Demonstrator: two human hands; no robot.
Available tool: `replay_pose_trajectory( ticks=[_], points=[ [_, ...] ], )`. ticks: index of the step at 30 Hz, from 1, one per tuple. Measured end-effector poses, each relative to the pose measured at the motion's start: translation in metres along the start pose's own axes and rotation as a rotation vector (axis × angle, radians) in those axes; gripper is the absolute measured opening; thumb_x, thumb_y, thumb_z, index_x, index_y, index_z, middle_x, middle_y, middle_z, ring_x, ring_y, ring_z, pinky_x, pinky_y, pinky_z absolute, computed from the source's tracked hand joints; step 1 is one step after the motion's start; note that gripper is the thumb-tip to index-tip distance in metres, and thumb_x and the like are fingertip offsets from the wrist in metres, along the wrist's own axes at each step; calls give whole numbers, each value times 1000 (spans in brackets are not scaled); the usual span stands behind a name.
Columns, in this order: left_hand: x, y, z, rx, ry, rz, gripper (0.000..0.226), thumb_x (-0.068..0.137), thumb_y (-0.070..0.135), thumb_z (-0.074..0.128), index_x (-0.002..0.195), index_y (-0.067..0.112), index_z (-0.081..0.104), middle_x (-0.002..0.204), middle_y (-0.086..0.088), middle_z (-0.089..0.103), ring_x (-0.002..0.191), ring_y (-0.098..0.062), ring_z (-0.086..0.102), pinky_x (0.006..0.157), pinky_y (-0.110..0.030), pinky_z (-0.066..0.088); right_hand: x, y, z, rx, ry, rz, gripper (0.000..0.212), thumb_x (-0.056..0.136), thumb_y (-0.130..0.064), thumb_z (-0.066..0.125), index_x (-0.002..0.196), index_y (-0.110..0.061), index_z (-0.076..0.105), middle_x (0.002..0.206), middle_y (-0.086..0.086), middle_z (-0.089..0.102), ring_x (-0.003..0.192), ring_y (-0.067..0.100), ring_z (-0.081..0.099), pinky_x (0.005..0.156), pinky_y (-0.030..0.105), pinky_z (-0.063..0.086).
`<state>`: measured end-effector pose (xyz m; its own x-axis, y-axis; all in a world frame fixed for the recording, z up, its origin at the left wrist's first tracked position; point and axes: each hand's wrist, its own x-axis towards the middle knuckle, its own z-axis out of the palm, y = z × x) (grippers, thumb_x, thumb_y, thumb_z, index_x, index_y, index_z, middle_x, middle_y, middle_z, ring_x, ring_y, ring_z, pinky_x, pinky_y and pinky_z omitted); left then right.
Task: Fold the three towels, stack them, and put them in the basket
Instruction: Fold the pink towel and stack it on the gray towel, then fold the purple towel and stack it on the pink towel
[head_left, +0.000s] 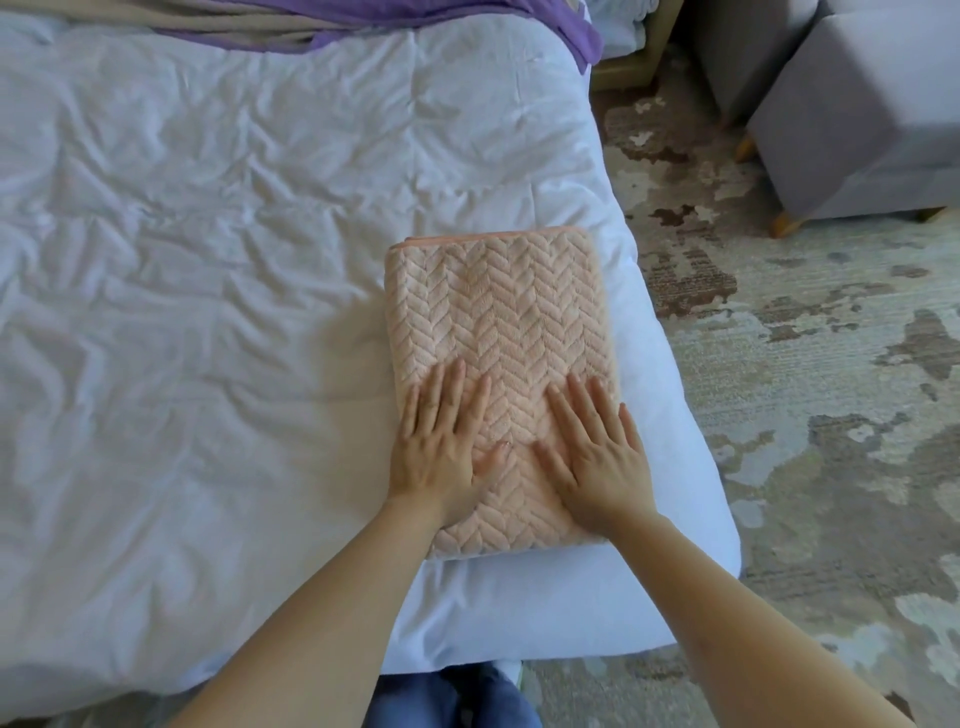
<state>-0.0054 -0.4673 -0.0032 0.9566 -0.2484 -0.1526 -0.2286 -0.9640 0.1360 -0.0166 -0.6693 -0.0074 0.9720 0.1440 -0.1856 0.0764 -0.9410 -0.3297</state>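
Both forearms reach up from the bottom of the frame, bare and nearly straight, converging on a folded peach towel right of centre. The left hand lies palm down on the towel's near left part, its fingers straight and slightly spread, thumb angled inward. The right hand lies flat just beside it on the near right part, fingers likewise straight and fanned, thumbs close but apart. The towel, with a herringbone texture and layered edges at its far end, rests on the white bed near its right edge, beside a mottled rug.
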Motion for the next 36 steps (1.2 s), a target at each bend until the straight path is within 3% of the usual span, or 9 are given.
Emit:
replay_pose_trajectory(
  ticks=[4,8,15,19,24,27,36],
  points=[
    [-8,-2,-26,-55,6,18,73,91,56,24,152,18,14,161,-6,3,149,-24,0,121,-43,5,0,-6,-20,16,-40,52,65,91,-67,17,149,-41,3,157,-20,-5,146,7,-9,119,38,3],
    [-30,-35,-61,-173,148,145,52,89,32,43,135,9,53,146,-7,46,134,-25,44,109,-46,37,1,-31,-50,117,68,121,51,92,-40,49,139,-21,41,151,-4,36,141,20,29,112,39,26],
    [-41,-156,-102,-136,214,-19,52,92,32,38,128,0,57,132,-14,57,121,-31,55,104,-42,42,32,-109,-78,216,156,45,37,92,-26,56,127,-13,53,137,1,48,118,23,53,90,37,49],
    [-32,-231,-107,-110,179,-133,59,91,38,34,134,1,51,141,-14,50,130,-30,47,108,-42,36,62,-166,-62,210,151,13,34,93,-24,56,126,-14,56,134,-1,50,120,20,50,93,32,45],
    [-7,-333,-93,-43,53,-275,63,99,40,35,152,13,15,161,-4,7,148,-19,7,120,-34,5,112,-238,-27,168,136,-26,36,90,-20,60,125,-10,57,135,5,50,126,27,46,101,32,35],
    [22,-383,-92,9,6,-327,65,99,44,27,153,17,1,161,-1,-9,148,-18,-4,120,-35,-1,147,-271,-2,215,164,25,44,89,-19,60,131,-11,51,146,4,39,131,29,40,102,37,36],
    [138,-468,-74,5,-30,-363,68,99,47,24,152,20,-8,160,4,-17,148,-16,-10,119,-36,-5,287,-309,51,108,75,77,60,91,-31,55,144,-20,29,159,-2,10,141,26,23,103,42,38]
  ],
)
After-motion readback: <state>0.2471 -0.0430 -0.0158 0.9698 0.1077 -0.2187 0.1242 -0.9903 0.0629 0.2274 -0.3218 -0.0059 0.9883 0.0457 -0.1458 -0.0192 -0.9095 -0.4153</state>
